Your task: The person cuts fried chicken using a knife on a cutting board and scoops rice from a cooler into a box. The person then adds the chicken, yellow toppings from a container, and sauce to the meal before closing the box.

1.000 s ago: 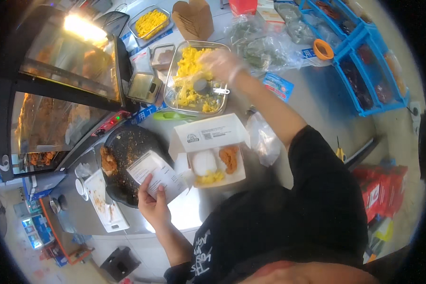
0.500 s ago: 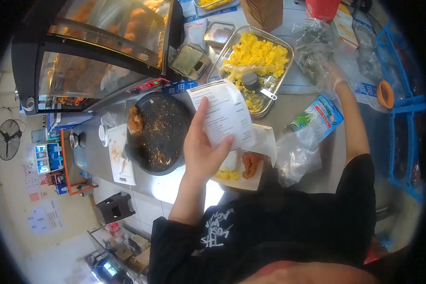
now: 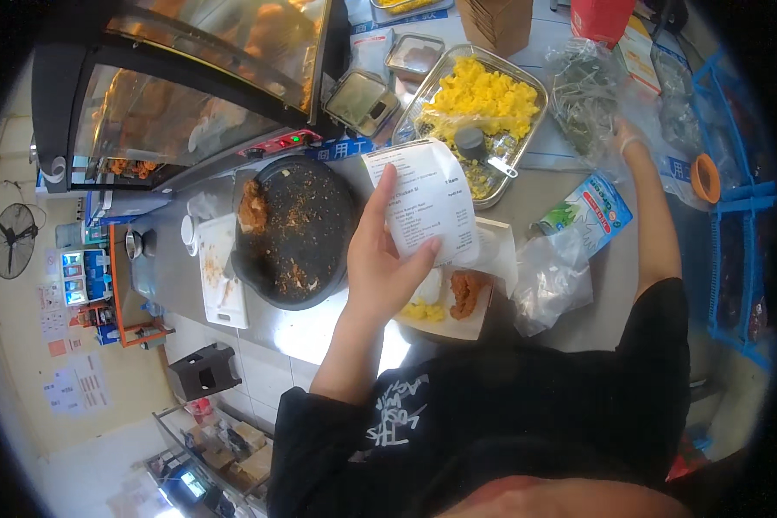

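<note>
White paper is filling the bare left hand (image 3: 380,268) in the head view: its grip is closing thumb and fingers on a printed, curling slip (image 3: 432,207). This slip is hanging above the grey metal counter (image 3: 617,302), and together with the hand it is hiding much of an open white cardboard meal box (image 3: 503,259). Beyond the hand, yellow scrambled food (image 3: 425,310) and a reddish-brown fried piece (image 3: 469,296) are showing inside the box. The slip's upper edge is also overlapping, to the eye, a clear rectangular container (image 3: 535,121) that is holding more yellow scramble.

At the far right, the right hand (image 3: 628,141), in a thin clear glove, is meeting a crinkled transparent bag of dark green contents (image 3: 583,95); plastic is obscuring its fingers, so I cannot tell whether that grip is wide or narrow. A crumpled clear plastic bag (image 3: 554,293) and a blue-and-green printed packet (image 3: 589,216) are lying between that forearm and the box. An orange round bowl (image 3: 705,177) is sitting just beside the forearm.

Left of the slip, a round black pan (image 3: 319,194) is holding crumbs, with a browned fried piece (image 3: 252,207) resting at its edge. A white cutting board (image 3: 226,315) is lying beside the pan, and a glass-fronted black warming cabinet (image 3: 173,121) is standing behind.
</note>
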The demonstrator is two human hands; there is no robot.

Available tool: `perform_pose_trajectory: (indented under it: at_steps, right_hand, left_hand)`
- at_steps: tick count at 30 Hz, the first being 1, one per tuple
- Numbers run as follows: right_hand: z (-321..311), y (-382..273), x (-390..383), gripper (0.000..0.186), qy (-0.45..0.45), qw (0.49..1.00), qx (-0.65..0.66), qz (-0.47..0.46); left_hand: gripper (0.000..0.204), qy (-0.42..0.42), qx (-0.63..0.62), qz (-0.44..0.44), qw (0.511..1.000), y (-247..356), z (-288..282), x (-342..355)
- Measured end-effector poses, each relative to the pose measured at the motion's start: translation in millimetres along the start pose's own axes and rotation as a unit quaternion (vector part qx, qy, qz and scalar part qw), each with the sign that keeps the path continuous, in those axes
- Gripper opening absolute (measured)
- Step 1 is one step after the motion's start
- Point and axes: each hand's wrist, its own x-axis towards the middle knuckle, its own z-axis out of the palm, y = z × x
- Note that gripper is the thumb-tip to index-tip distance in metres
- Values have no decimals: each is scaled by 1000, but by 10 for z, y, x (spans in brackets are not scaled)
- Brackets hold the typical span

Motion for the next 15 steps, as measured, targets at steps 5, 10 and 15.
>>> perform_pose_trajectory:
  at_steps: [5, 10, 15]
  right_hand:
    - [-55, 457, 171, 27, -27, 995, 94, 36]
    - [-169, 716, 249, 29, -33, 982, 184, 41]
    - [261, 235, 80, 38, 1, 996, 81, -26]
  left_hand:
    - [82, 3, -1, 4, 1000, 19, -102, -69]
    - [82, 21, -4, 0, 1000, 2, -181, -115]
    - [83, 29, 8, -18, 999, 48, -174, -162]
